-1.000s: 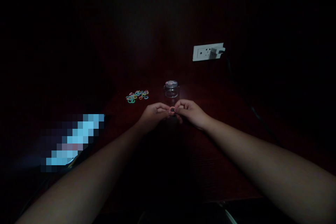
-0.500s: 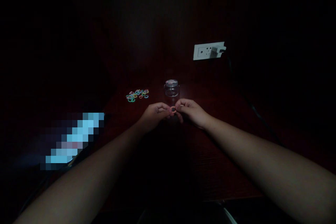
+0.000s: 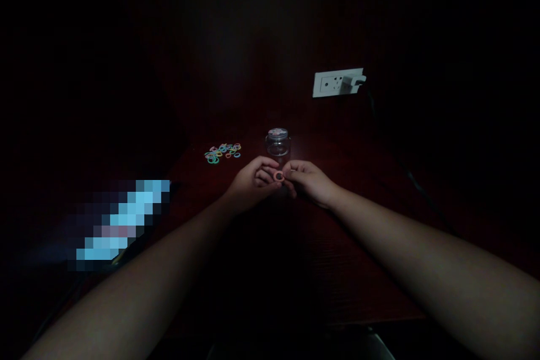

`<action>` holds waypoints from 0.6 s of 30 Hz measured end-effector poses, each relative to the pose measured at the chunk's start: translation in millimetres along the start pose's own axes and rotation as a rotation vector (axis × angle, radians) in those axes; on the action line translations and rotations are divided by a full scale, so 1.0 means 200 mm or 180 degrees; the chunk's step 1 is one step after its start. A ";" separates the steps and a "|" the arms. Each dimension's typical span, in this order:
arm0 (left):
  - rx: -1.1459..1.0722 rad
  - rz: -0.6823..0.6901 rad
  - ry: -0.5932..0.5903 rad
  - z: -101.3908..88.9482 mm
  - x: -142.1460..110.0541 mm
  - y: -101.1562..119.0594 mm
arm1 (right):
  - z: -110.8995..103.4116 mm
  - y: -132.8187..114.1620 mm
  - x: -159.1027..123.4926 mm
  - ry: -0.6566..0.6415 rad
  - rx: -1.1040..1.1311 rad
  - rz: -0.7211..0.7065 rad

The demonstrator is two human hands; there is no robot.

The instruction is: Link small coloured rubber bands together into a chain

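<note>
The scene is very dark. My left hand and my right hand meet over a dark red table, both pinching one small pink ring-shaped band between their fingertips. Just behind the hands stands a small clear glass jar with a light lid. A loose heap of several small coloured bands, green, blue, yellow and pink, lies on the table to the left of the jar.
A white wall socket with a white plug and a dark cable running down the right sits behind the table. A blurred bright blue patch lies at the left. The surroundings are black.
The left hand's fingers have shifted a little around the pink band, which now faces the camera more fully. The hands stay in the same place.
</note>
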State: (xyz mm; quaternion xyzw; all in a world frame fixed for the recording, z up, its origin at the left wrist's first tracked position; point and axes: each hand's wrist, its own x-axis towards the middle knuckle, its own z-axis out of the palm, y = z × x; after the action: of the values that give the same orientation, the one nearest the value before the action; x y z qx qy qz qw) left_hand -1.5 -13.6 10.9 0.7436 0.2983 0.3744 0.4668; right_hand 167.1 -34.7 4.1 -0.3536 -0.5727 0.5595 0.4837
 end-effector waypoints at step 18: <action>0.0594 0.0194 0.0220 -0.02 0.01 0.00 | 0.00 0.01 0.01 0.0018 0.0075 0.0068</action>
State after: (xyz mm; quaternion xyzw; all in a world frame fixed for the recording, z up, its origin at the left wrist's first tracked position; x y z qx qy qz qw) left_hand -3.5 -10.8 11.3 0.7793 0.3250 0.3844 0.3733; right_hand 166.6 -33.3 2.9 -0.3557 -0.5608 0.5703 0.4834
